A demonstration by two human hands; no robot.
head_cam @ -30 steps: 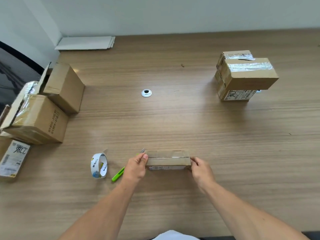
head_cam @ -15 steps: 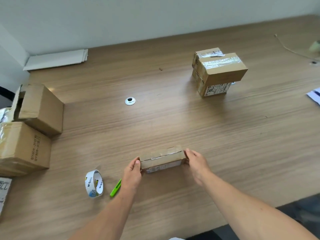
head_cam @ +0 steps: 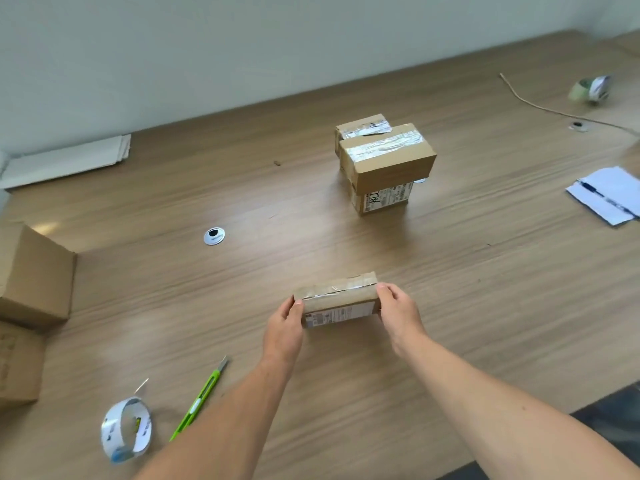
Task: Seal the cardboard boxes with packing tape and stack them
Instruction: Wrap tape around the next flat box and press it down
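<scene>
small flat brown cardboard box (head_cam: 337, 301), clear tape along top seam, white label on near side, held at centre of wooden table (head_cam: 485, 289). left hand (head_cam: 284, 329) clamped on its left end, right hand (head_cam: 398, 311) clamped on right end. stack of two taped brown cardboard boxes (head_cam: 384, 164) well apart, further back. white packing tape roll (head_cam: 126, 433) and green utility knife (head_cam: 199, 400) near left forearm. plain brown cartons (head_cam: 31, 278) at left edge.
</scene>
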